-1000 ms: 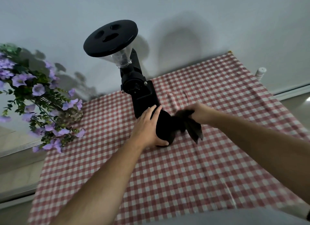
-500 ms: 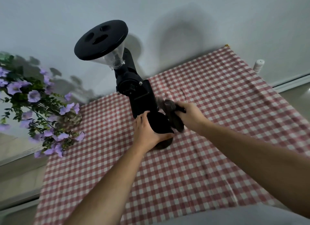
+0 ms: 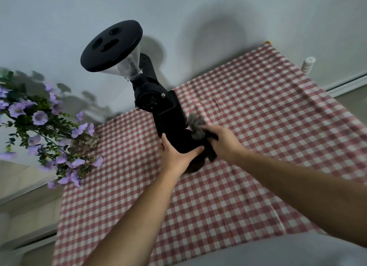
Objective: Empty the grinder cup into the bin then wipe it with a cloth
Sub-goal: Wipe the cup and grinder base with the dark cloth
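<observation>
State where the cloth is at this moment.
In the head view, the cloth is bunched in the right hand, pressed against the black grinder cup that the left hand holds, just before the grinder.

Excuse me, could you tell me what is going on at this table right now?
A person is wiping a black grinder cup in front of the coffee grinder on a checked tablecloth. The left hand grips the cup while the right hand presses a grey cloth against its top. No bin is in view.
</observation>
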`<state>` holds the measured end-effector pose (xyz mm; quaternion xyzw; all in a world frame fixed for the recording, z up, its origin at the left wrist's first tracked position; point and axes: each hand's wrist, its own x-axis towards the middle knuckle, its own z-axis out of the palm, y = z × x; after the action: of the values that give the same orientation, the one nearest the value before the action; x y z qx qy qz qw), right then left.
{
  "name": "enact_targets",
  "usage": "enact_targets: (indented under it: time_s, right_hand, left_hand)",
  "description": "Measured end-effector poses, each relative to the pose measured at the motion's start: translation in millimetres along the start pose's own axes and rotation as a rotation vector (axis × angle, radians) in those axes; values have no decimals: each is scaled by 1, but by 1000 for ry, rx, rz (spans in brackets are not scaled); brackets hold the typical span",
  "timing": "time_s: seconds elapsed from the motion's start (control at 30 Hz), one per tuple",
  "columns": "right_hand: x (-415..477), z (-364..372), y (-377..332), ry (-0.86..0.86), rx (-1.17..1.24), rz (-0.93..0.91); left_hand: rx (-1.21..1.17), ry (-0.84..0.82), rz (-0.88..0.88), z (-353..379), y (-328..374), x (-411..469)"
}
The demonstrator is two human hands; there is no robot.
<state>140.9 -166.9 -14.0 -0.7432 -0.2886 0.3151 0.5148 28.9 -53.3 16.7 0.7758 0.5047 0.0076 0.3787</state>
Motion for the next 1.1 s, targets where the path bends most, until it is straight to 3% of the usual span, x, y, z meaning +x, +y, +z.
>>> enact_targets:
  time_s: [0.13, 0.3, 0.4, 0.53, 0.67, 0.77, 0.9, 1.0, 1.1]
  right_hand:
    - [-34, 16, 38, -83, -263, 47]
    - [-12, -1, -1, 35, 93, 38]
    - [-19, 12, -4, 29, 49, -80]
    - [-39, 23, 23, -68, -109, 71]
    - [-8, 3, -9, -50, 15, 58]
    - [-11, 13, -14, 28, 1, -36]
    - [-44, 29, 24, -66, -202, 110]
    - [-22, 16, 12, -50, -92, 122]
    - [0, 7, -15, 40, -32, -21]
  left_hand:
    - [-12, -53, -8, -2, -1, 6]
    - [110, -210, 127, -20, 3, 17]
    - [171, -290, 175, -30, 1, 21]
    - [251, -391, 230, -39, -3, 21]
    - [318, -450, 277, -43, 3, 25]
    - [298, -455, 283, -42, 1, 26]
    - [260, -386, 242, -34, -3, 16]
    - [207, -251, 207, -20, -3, 7]
    - [204, -238, 240, -16, -2, 8]
